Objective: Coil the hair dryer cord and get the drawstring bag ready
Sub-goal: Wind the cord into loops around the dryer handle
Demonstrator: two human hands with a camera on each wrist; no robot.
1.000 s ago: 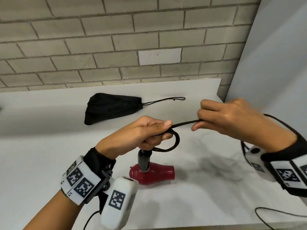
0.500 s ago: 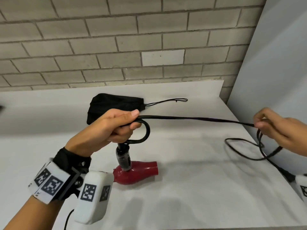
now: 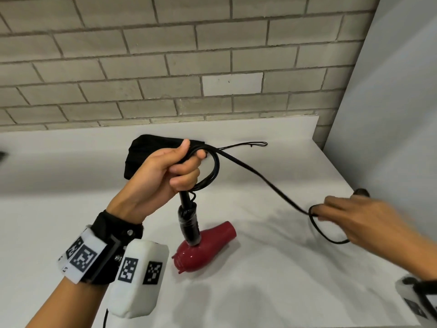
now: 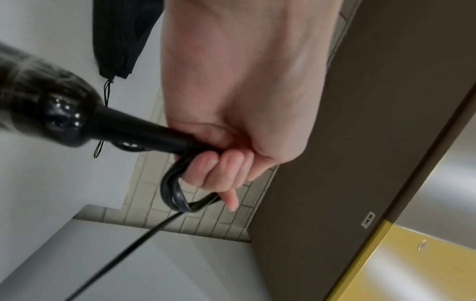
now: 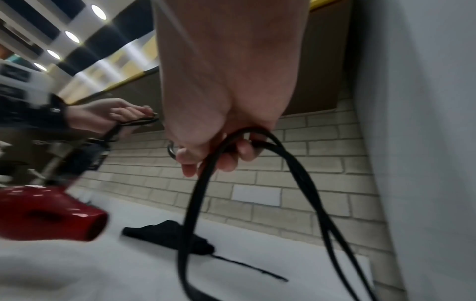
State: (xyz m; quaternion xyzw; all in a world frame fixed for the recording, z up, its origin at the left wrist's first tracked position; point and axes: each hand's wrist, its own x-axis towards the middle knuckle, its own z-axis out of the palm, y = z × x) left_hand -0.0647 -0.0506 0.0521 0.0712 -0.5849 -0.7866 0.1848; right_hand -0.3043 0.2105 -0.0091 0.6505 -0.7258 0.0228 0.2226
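- Two or so small loops of the cord (image 3: 214, 171) are sitting gathered in the left hand (image 3: 165, 176), whose fingers are curling round them and round the stiff sleeve at the top of the handle, so the coil is staying together while more is fed in.
- The red hair dryer (image 3: 203, 247) is hanging from that grip with its body touching or just over the white table (image 3: 272, 280); which, I cannot tell.
- The right hand (image 3: 350, 221) is pinching the cord farther along, well apart from the left, with a slack bight drooping below its fingers; this is probably measuring out the next loop.
- The drawstring bag (image 3: 142, 150) is lying flat near the brick wall (image 3: 165, 67), behind the left hand, its strings trailing right; it is waiting untouched.
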